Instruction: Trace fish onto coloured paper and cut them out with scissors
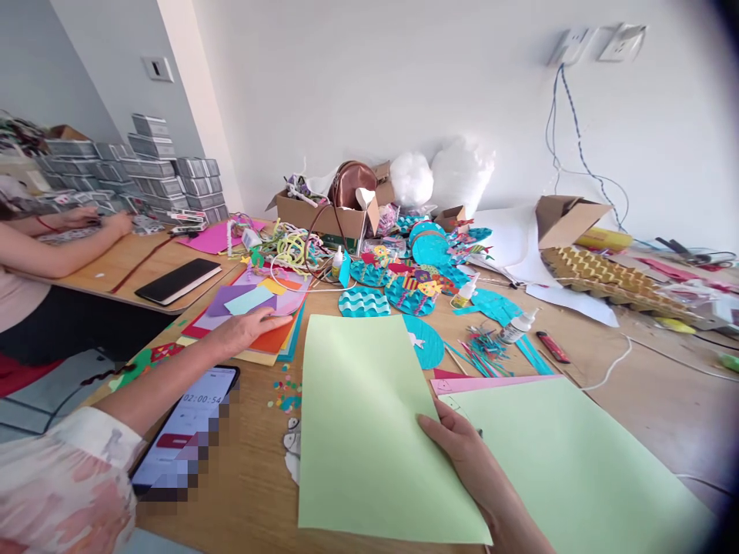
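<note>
Here, green sheet (pixel 363 431) spreads leftward from right grip (pixel 459 438)

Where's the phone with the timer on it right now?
In the head view, the smartphone lies lower left on the wooden table, beside the left forearm and left of the light green sheet in the right hand.
</note>
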